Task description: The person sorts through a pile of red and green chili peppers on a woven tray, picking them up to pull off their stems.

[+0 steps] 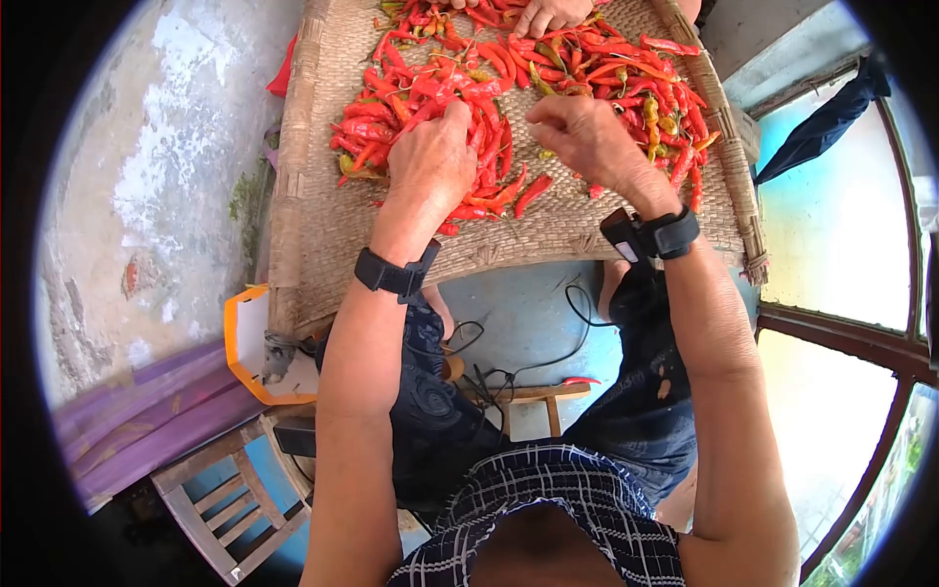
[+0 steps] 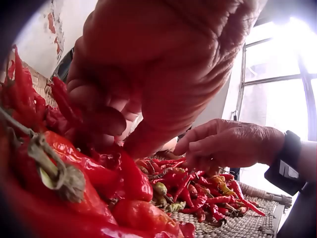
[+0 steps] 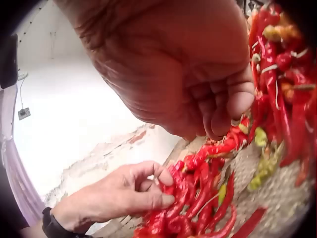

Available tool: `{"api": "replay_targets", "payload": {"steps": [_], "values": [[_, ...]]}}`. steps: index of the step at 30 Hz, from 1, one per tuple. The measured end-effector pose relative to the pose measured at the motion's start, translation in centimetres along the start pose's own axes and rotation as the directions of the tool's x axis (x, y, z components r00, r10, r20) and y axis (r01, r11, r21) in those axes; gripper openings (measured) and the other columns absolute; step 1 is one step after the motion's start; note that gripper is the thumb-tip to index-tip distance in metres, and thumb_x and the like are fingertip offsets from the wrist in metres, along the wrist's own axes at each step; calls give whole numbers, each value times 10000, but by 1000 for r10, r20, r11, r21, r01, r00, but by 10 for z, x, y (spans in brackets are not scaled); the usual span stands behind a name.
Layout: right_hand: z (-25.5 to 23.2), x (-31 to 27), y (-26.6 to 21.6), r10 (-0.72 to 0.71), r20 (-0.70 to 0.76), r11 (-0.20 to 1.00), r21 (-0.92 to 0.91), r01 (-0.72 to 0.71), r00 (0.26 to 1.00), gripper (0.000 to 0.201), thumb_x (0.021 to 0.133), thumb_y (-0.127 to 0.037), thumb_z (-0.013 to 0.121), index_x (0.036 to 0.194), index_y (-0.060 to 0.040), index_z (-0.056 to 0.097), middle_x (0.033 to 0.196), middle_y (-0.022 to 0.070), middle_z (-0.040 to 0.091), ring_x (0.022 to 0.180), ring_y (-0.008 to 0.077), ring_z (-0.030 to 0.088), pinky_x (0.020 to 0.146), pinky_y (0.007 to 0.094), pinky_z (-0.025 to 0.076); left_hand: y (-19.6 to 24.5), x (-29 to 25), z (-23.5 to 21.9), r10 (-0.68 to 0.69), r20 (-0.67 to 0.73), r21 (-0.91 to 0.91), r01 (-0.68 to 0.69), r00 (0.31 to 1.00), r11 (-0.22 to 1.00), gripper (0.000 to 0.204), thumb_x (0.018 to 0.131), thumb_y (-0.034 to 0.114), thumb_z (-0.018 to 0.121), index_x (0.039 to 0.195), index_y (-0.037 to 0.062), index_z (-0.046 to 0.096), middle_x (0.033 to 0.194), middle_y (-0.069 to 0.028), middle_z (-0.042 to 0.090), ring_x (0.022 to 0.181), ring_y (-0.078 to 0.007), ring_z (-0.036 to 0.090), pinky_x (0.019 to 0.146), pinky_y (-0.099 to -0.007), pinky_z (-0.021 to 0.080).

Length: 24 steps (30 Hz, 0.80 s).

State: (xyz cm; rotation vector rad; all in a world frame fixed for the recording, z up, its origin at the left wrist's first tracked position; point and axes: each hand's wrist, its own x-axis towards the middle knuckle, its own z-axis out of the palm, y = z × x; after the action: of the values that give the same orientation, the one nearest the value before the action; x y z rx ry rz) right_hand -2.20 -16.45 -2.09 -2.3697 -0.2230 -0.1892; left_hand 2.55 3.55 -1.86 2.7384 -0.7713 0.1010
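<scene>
Red chili peppers (image 1: 372, 122) lie heaped on a woven mat (image 1: 342, 235), with some green and yellow ones among them. In the left-hand heap, my left hand (image 1: 430, 161) pinches a red chili pepper (image 3: 171, 188) between thumb and fingers. My right hand (image 1: 592, 142) hovers over the gap between the heaps, fingers curled toward the palm, and no pepper shows in it. To its right is a second heap (image 1: 675, 127) of red peppers, with yellowish ones (image 1: 653, 117) mixed in. A few single peppers (image 1: 533, 194) lie nearer my side of the mat.
Across the mat, another person's hands (image 1: 553, 15) touch the peppers. A peeling wall (image 1: 186, 147) stands left, a bright window (image 1: 831, 225) right. Below are a small wooden stool (image 1: 548, 393), black cables (image 1: 548, 362) and a wooden chair (image 1: 230, 509).
</scene>
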Motion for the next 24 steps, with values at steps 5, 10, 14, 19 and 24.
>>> {"api": "replay_targets", "payload": {"steps": [5,10,14,19,24], "values": [[16,6,-17,38,147,976,207,-68,988,311,864,-254,666,1036,5,645,736,61,645,658,113,596,595,277,490,-15,5,-12,-64,1,-701,46,998,711,252,806,111,669,1007,53,528,667,-22,581,572,-147,544,518,-275,415],[27,11,-31,34,172,816,564,-127,984,310,852,-310,684,824,-2,667,628,27,591,586,104,527,544,299,444,-5,-2,-31,-146,197,-908,237,969,346,160,879,124,612,1018,76,550,782,21,595,643,-44,518,561,-186,406],[28,12,-26,92,145,851,502,-154,985,287,875,-251,660,729,-6,625,549,-8,477,532,79,434,487,290,386,-9,-2,-35,-167,140,-935,186,976,303,168,908,165,578,1053,80,574,829,1,629,661,-42,523,573,-188,419],[7,9,-15,68,72,907,412,-92,995,236,885,-188,630,726,-15,614,565,-2,509,533,78,457,487,289,397,-34,6,-19,-125,-120,-657,16,985,754,175,889,195,605,987,50,613,758,-18,633,637,-74,542,569,-226,437],[-31,4,-2,204,-19,887,427,-177,979,248,911,-244,593,807,-27,654,644,-2,573,594,63,518,525,249,430,-16,-1,-15,11,15,-280,-7,1000,960,273,816,297,674,894,41,620,789,-149,660,721,-315,643,624,-399,486]]}}
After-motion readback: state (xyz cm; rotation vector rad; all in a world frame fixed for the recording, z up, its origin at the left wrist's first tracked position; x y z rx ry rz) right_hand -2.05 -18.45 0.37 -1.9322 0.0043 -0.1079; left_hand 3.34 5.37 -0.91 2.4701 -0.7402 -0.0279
